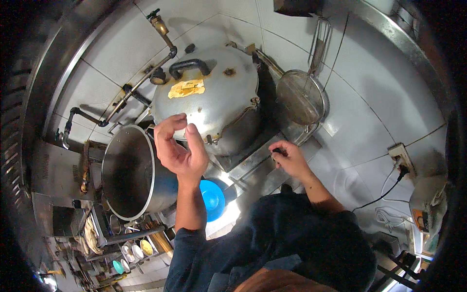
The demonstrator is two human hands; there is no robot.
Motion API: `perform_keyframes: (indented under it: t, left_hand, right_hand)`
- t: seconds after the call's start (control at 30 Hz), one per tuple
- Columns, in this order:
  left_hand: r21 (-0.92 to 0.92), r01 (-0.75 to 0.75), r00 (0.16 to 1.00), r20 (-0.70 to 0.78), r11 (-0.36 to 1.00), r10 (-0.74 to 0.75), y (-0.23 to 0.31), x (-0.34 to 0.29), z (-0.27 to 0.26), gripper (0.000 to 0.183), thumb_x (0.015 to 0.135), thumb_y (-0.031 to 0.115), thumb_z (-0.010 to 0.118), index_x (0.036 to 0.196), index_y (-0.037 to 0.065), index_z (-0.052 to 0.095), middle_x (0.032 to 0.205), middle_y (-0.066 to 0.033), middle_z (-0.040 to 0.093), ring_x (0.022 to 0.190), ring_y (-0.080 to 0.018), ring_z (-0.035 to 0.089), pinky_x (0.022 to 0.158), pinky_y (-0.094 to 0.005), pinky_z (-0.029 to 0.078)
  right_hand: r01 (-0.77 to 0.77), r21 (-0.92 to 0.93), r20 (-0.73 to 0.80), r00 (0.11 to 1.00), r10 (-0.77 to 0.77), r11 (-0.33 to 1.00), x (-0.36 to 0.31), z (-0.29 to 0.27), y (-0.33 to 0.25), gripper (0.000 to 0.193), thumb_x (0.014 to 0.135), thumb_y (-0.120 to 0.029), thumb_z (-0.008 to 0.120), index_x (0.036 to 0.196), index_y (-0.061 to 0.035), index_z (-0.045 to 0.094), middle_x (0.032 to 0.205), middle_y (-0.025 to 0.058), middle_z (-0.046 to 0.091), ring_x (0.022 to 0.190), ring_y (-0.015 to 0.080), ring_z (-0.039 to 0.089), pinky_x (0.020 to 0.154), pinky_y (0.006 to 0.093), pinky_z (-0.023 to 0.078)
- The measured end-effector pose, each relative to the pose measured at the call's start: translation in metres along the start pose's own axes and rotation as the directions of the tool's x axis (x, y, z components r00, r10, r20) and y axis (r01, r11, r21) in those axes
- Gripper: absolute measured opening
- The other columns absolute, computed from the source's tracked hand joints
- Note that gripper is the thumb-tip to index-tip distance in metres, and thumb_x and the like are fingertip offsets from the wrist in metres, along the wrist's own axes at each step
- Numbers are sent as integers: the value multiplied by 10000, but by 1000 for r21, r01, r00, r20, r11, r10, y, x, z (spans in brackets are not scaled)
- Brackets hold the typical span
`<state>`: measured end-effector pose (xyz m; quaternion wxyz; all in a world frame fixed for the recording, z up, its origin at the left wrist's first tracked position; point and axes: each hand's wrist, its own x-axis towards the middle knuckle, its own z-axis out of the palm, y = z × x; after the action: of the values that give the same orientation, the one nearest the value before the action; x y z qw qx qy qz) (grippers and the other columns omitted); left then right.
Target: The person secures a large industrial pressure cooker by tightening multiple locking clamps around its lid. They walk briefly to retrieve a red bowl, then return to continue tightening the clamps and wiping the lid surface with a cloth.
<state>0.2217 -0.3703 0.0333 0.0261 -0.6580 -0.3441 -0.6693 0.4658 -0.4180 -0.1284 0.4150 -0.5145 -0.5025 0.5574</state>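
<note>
My left hand (181, 151) is raised in front of a big silver pressure cooker (214, 109). Its fingers curl loosely with the thumb apart, and nothing shows between them. The cooker's domed lid is closed and has a black handle (189, 66), a torn yellow label (187, 88) and clamps along the rim. Lower and to the right, my right hand (292, 160) is closed in a pinch on a small black object (278, 151) by the stove's front edge. The fingers cover most of that object, so its kind is unclear.
Left of the cooker a deep open pot (127, 173) stands tilted in view. A blue basin (212, 199) sits below my left forearm. Strainers (300, 97) hang on the tiled wall at right, near a wall socket (401, 159) with a plugged cord. A pipe with a valve (160, 27) runs behind.
</note>
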Motion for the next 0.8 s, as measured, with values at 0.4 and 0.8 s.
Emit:
perform_keyframes:
  t: [0.4, 0.8]
  left_hand:
    - [100, 413, 693, 611, 905, -383, 30, -160, 64, 114, 836, 67, 653, 933, 22, 612, 982, -159, 619, 901, -277, 605, 781, -362, 486]
    - [-75, 986, -76, 606, -152, -792, 22, -202, 49, 340, 991, 303, 528, 1189, 29, 491, 1124, -115, 578, 1015, -188, 591, 779, -357, 552]
  right_hand:
    - [104, -142, 101, 991, -91, 984, -14, -3, 50, 332, 782, -46, 649, 1107, -17, 582, 987, 87, 650, 922, 153, 591, 818, 342, 481]
    - [132, -97, 186, 976, -112, 987, -9, 12, 32, 362, 800, 19, 651, 1148, -8, 556, 969, 62, 656, 774, 96, 620, 626, 275, 493]
